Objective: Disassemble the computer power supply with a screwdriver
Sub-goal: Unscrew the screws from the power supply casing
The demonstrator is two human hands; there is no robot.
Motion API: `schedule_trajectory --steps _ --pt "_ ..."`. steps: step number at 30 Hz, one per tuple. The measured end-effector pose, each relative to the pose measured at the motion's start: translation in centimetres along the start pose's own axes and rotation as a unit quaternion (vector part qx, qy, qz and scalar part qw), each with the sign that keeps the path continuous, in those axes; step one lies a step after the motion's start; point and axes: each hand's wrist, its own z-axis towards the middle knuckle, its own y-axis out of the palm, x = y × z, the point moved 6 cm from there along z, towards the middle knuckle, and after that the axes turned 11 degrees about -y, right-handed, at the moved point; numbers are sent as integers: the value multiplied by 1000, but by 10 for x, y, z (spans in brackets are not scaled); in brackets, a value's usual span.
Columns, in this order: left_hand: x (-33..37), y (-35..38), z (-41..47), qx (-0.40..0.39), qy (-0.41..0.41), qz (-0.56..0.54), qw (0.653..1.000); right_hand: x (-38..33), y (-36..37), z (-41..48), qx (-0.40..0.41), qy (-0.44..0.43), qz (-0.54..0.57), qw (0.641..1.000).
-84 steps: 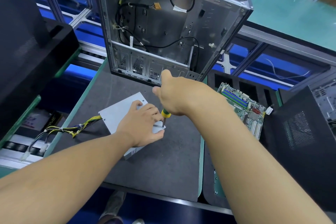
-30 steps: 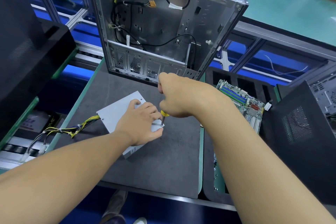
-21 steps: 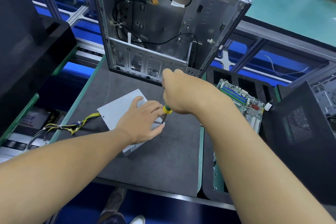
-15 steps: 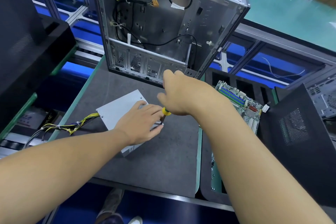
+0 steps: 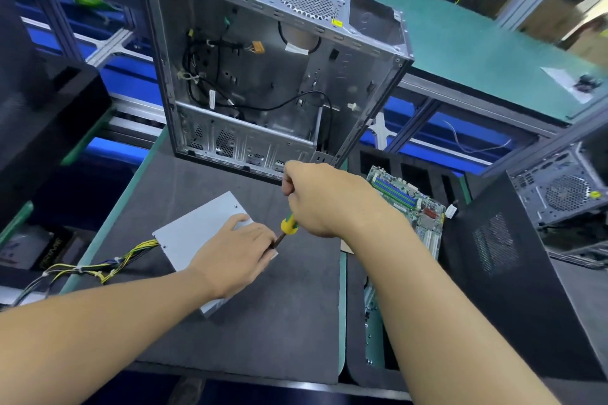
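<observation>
Screwdriver point(image 5: 289, 226) leans further over, right hand point(image 5: 324, 199) grip curled tight round it; left hand point(image 5: 237, 251) flat, pressing power supply point(image 5: 195, 233).

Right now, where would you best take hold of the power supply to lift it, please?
Take the power supply across its two long side walls, from above, near the middle. It lies flat on the mat, so those parallel walls offer a firm span; the cable bundle leaves its left end, so avoid that end.
</observation>
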Motion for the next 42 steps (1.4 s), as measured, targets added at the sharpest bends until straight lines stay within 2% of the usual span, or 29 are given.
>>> schedule_trajectory --steps 3,6,8,10,12,13,15,16,18,20,21,23,25,27,29,30,31,32,34,35,36,37,39,40,42 --pt "-2 -1 3 -25 -25 -16 999 21 -14 -2 83 40 53 994" --pt "-14 -1 3 -52 -123 -137 982 51 -21 -8 170 102 109 974" --pt "-23 -2 4 -53 -206 -215 953 72 -11 -13 158 144 135 967" --pt "-20 -7 12 -33 -245 -249 936 90 7 -20 107 186 162 963" --pt "8 -13 28 -50 -198 -186 961 105 21 -30 73 220 172 957" --pt "31 -10 36 -87 -157 -130 975 111 25 -36 70 234 173 954" --pt "77 12 47 -199 -113 -105 968 122 29 -52 73 260 174 947" --pt "101 28 48 -268 -113 -134 947 127 30 -62 74 276 173 943" --pt "141 56 47 -386 -163 -212 883 138 29 -83 85 307 174 932" --pt "169 74 50 -434 -227 -298 820 146 26 -103 99 326 173 924" --pt "180 79 53 -443 -250 -319 800 149 25 -110 104 330 170 923" --pt "191 86 60 -456 -250 -275 809 154 21 -123 111 338 165 920" --pt "189 84 74 -437 -202 -211 851 159 19 -130 116 346 166 916" --pt "177 64 91 -375 -101 -185 903 162 18 -131 126 356 172 910" --pt "161 41 101 -313 70 -74 944 160 18 -126 139 359 181 905" --pt "152 35 100 -315 164 11 935 158 19 -121 145 353 187 905" --pt "139 33 95 -340 238 78 907 156 19 -114 149 343 191 908" --pt "120 32 90 -381 268 135 875 152 18 -107 152 331 192 911" --pt "80 27 81 -450 254 176 838 145 16 -93 157 309 198 917" --pt "61 25 74 -456 250 180 835 142 14 -85 160 298 202 919" --pt "46 23 66 -438 243 181 846 138 13 -78 161 286 205 922" --pt "32 20 58 -390 234 178 872 134 12 -70 159 276 206 925" --pt "12 13 47 -253 204 156 933 125 9 -56 157 259 211 929" --pt "3 11 48 -212 171 157 949 120 7 -50 159 250 215 931" --pt "-15 8 58 -179 71 152 970 111 5 -40 156 233 217 935"
